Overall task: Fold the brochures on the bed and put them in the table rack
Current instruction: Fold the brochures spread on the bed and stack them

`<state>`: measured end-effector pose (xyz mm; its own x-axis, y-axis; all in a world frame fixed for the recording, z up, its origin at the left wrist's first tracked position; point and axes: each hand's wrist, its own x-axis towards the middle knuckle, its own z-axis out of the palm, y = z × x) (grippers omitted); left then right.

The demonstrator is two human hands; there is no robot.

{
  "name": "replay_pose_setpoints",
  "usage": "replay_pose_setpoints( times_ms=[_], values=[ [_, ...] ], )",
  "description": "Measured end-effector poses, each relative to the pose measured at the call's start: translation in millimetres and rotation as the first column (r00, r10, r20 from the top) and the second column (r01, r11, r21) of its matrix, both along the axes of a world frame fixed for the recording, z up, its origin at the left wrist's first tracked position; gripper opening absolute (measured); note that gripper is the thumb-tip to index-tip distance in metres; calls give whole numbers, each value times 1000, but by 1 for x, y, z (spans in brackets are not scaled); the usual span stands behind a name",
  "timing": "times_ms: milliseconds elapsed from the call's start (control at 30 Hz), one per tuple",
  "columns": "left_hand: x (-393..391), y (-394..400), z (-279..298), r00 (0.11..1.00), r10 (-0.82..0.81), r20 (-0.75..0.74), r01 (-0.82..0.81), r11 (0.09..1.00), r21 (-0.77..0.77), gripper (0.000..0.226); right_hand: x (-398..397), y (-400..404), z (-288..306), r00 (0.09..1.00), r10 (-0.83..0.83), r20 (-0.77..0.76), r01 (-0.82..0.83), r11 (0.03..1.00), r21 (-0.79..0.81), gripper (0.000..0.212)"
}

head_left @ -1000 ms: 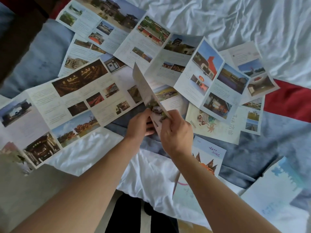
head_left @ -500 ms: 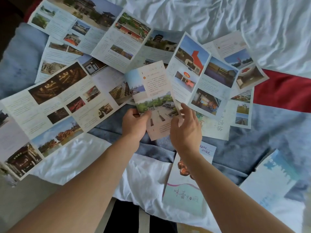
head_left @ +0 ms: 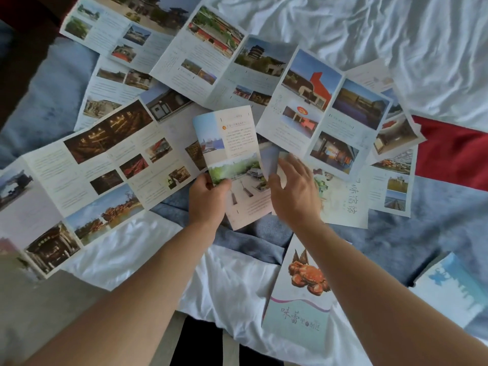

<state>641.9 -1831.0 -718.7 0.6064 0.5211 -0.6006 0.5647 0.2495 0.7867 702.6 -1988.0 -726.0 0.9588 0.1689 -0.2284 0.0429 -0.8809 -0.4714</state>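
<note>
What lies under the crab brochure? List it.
The crab brochure lies on the white sheet, its top corner over the blue blanket. The right forearm covers its right edge; anything beneath it is hidden.

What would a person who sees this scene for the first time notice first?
The eye goes first to the folded brochure in the middle, gripped at its lower left edge by the left hand, with the right hand open at its right edge. Around it, unfolded brochures fan across the bed, and a crab-cover brochure lies nearer, at lower right.

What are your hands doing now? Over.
Left hand grips folded brochure. Right hand open, fingers at its right edge. Unfolded brochures around it on bed.
</note>
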Motion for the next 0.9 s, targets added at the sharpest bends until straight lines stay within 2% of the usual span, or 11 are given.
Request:
replay_pose_setpoints(
  times_ms=[100, 167, 433, 500, 600, 667, 700, 800, 900],
  values=[
    [-2, 7, -1, 1000, 0, 6, 0, 1000, 22, 15, 9, -8, -4, 991, 110, -76, -122, 978, -171, 63],
    [-4, 9, -3, 1000, -4, 2, 3, 999, 38, 14, 12, -10, -6, 991, 116, -72, -129, 966, -224, 68],
    [-19, 31, -11, 1000, 22, -12, -21, 997, 78, 13, 25, -35, -9, 994, -104, 17, 104, 935, -340, 72],
    [-22, 35, -13, 998, 59, -29, -56, 993, 105, 12, 23, -43, -8, 988, -139, 73, 156, 926, -344, 67],
    [-25, 41, -16, 990, 115, -84, -102, 985, 141, 14, 11, -30, -5, 978, -116, 175, 162, 946, -281, 50],
    [-27, 41, -18, 990, 105, -92, -89, 982, 164, 16, -2, -6, -2, 973, -45, 227, 79, 987, -142, 32],
    [-27, 40, -17, 993, 88, -79, -73, 982, 176, 19, -8, 9, 0, 979, -18, 202, 33, 997, -71, 30],
    [-25, 37, -10, 998, 58, 38, -64, 982, 176, 23, -24, 50, 3, 1000, 20, -16, -19, 998, 52, 35],
    [-22, 43, -4, 992, 93, 81, -106, 980, 167, 28, -28, 75, 12, 965, -53, -257, 125, 954, 273, 36]
  ],
)
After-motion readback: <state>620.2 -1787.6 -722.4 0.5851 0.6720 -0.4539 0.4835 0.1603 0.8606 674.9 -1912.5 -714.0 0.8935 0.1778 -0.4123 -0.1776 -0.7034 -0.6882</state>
